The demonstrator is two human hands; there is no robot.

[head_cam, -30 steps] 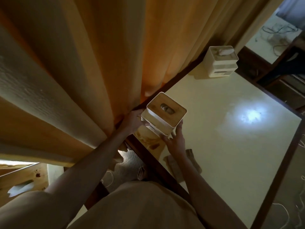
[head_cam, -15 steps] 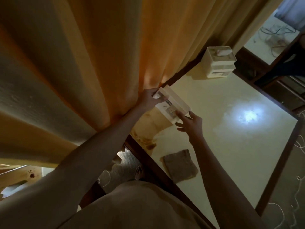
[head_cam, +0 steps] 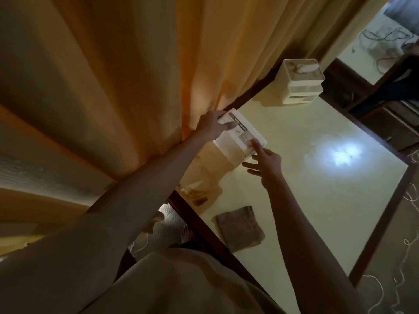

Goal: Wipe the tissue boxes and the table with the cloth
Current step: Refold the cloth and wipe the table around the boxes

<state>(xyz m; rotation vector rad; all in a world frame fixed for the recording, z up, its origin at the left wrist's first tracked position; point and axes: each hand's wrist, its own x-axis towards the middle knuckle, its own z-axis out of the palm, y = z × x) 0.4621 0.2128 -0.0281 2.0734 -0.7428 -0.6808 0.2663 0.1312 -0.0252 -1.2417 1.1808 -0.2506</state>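
Note:
A white tissue box is tipped over above the table, its labelled underside facing me. My left hand grips its far left end, thumb lying across the label. My right hand touches the box's near right corner with a straight forefinger, the other fingers spread. A folded brown cloth lies flat on the table near its front edge, apart from both hands. A second white tissue box stands upright at the far corner of the table.
Orange curtains hang along the table's left edge, right behind the held box. Brown stains mark the tabletop under the box. A bright light reflection shows mid-table. Loose cords lie on the floor to the right.
The box went from upright in both hands near me to tipped over and farther out by the curtain. My right hand let go its grip and now only touches it. The cloth is uncovered.

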